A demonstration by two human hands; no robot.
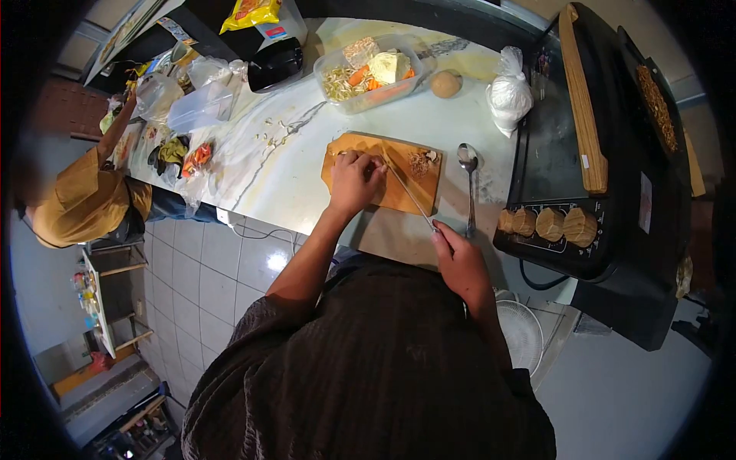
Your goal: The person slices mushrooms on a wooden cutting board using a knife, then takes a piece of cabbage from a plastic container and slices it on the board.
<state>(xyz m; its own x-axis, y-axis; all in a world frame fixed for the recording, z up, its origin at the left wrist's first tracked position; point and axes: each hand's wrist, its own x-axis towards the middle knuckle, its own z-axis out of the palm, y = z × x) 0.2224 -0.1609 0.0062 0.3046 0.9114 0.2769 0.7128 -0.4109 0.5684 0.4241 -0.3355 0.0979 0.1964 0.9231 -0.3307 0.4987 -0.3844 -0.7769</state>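
Note:
A wooden cutting board (399, 198) lies on the marble counter in front of me. My left hand (355, 182) rests on the board's left part, fingers bent and pressed together over something too small to make out. In my right hand (462, 267), at the board's lower right, is a knife (414, 198) held by its handle. The blade slants up and left across the board, its tip close to my left fingers. Small brownish scraps (421, 163) lie at the board's upper right. A metal spoon (470, 184) is on the counter just right of the board.
Behind the board stands a plastic container (356, 105) of vegetables, with a round brown item (445, 83) beside it. A tied white bag (509, 96) sits near the black oven (629, 222) at right. Plastic bags and another person (84, 199) are at left.

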